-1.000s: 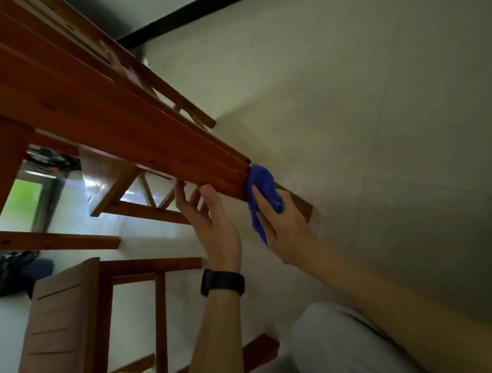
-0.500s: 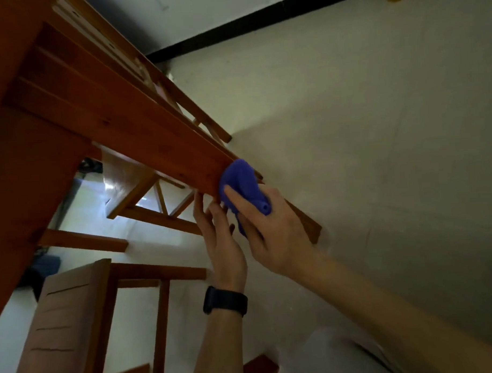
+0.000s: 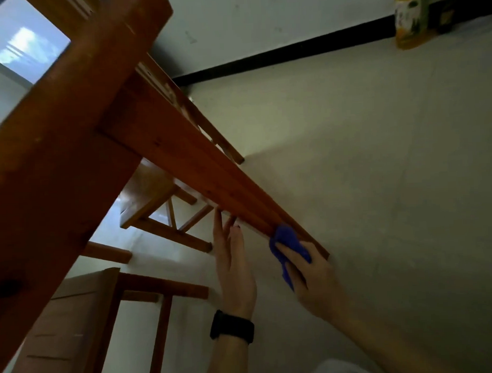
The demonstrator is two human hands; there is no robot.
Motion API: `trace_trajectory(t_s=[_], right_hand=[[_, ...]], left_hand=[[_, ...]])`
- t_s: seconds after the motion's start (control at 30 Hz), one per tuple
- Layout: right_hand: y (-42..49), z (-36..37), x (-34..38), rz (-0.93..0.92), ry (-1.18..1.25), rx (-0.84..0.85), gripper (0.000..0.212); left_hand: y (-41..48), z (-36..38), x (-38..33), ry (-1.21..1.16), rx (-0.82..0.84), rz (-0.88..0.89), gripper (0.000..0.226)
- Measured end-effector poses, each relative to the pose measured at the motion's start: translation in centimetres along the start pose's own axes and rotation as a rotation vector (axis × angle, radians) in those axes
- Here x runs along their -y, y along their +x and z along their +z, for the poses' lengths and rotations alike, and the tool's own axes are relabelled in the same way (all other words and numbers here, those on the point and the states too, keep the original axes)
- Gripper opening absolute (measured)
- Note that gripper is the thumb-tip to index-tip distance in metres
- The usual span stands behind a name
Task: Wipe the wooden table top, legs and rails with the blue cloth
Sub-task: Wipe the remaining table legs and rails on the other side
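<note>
I look along a reddish wooden table from low down. A thick table leg [image 3: 57,154] fills the left, and a long rail [image 3: 199,171] runs from it down toward the floor at the right. My right hand [image 3: 312,279] grips the bunched blue cloth [image 3: 287,242] and presses it on the rail near its far end. My left hand [image 3: 233,259], a black watch on its wrist, has straight fingers touching the rail's underside just left of the cloth.
Wooden chairs [image 3: 156,195] stand beyond the rail, and another chair [image 3: 76,317] is at the lower left. The pale tiled floor [image 3: 378,181] spreads right. A yellow bottle [image 3: 409,16] stands by the black baseboard at the top right.
The view has swung so the table leg looms at the left. My right hand and the cloth slid along the rail toward its far end; my left hand stayed on the rail's underside.
</note>
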State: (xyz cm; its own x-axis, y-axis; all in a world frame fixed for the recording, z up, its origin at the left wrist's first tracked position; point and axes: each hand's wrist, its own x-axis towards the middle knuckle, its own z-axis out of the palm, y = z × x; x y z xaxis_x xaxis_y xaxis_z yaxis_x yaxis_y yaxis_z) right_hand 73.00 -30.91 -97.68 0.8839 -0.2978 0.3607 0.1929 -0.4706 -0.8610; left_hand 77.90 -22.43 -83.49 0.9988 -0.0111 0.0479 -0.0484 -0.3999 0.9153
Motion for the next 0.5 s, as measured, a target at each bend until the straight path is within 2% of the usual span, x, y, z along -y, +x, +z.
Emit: trace_trajectory(t_s=[0.1,0.23,0.3,0.37,0.4,0.43,0.5], right_hand=[[2.4,0.2,3.3,-0.042,0.033,-0.173,0.047],[1.7,2.1,1.2,-0.013,-0.06,-0.051,0.054],[-0.7,2.9,-3.0,0.273,0.021,0.015,0.048],[-3.7,2.6,-6.7,0.687,0.016,0.323,0.048],[-5.2,2.3,-7.8,0.824,-0.017,0.434,0.053],[-6.3,2.1,-8.6,0.902,-0.065,0.463,0.055],[-7.2,2.0,-8.7,0.906,-0.083,0.329,0.053]], left_hand=[[-0.2,-0.3,0.8,0.041,0.021,0.01,0.058],[-0.3,0.6,0.9,0.046,0.006,0.003,0.06],[-0.2,1.5,0.9,0.089,-0.023,0.011,0.071],[-0.1,2.4,1.3,0.134,-0.04,0.014,0.081],[-0.1,2.8,1.6,0.146,-0.044,0.007,0.086],[-0.1,3.1,1.9,0.158,-0.045,-0.004,0.09],[0.3,3.6,2.5,0.173,-0.05,-0.021,0.092]])
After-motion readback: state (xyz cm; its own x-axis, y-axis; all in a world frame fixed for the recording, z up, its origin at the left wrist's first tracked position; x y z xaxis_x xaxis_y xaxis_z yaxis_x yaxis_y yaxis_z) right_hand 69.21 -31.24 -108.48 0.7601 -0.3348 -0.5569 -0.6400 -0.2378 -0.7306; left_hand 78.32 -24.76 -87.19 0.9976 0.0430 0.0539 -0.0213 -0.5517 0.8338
